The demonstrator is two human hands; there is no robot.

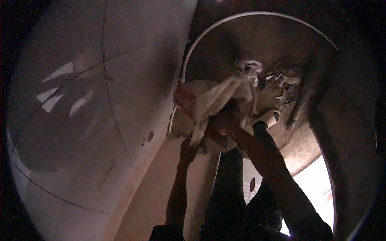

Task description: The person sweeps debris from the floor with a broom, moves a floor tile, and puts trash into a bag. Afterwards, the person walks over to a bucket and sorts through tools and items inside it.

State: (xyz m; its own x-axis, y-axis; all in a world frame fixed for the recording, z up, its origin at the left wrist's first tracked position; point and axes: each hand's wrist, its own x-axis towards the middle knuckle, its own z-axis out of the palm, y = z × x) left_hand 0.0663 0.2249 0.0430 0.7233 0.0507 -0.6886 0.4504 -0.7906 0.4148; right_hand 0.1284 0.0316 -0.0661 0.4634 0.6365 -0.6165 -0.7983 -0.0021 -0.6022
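A crumpled pale sack point(217, 98) with a reddish patch on its left side hangs in front of me, above the floor. At its lower left edge, my left hand point(189, 146) is closed on the material. My right hand point(223, 123) reaches into the dark folds at the sack's middle. Shadow hides its fingers, so I cannot make out their grip.
A pale wall point(80, 132) with thin dark lines rises on the left. On the floor, a white hose or cable point(249, 13) curves round. Whitish scraps point(280, 80) lie beyond the sack, near a foot in a light shoe point(270, 119). Bright light enters at lower right.
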